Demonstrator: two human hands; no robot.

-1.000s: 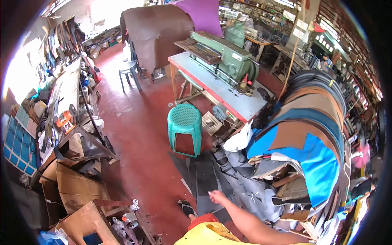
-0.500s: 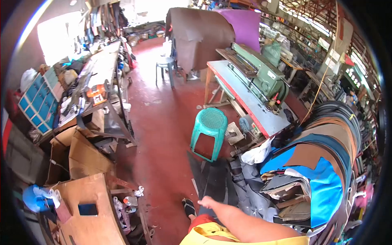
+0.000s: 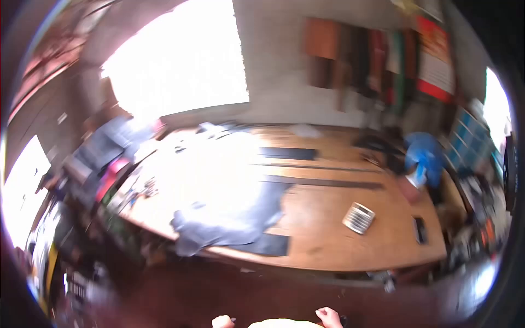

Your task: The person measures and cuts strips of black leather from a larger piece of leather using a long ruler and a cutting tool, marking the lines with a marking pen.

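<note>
At the bottom edge, my left hand (image 3: 222, 321) is partly in view, its fingers curled, with a small dark thing beside them that is too blurred to identify. My right hand (image 3: 327, 316) is also low in view, loosely closed, with nothing visible in it and something dark by the wrist. Both hands are apart from the wooden table (image 3: 322, 240). On the table are grey sheet material (image 3: 235, 221), dark strips (image 3: 328, 181), a pale gridded object (image 3: 359, 218) and a dark phone-like object (image 3: 420, 230).
Material pieces (image 3: 358, 60) hang on the wall beside a red and white poster (image 3: 436, 57). A blue bag (image 3: 424, 154) is at the table's right end, near blue drawers (image 3: 467, 141). Clutter (image 3: 82, 240) lies left; reddish-brown floor (image 3: 257, 292) shows in front.
The view has swung from the aisle and green stool to the wooden table by the window. Both hands now show at the bottom; one hand was visible before.
</note>
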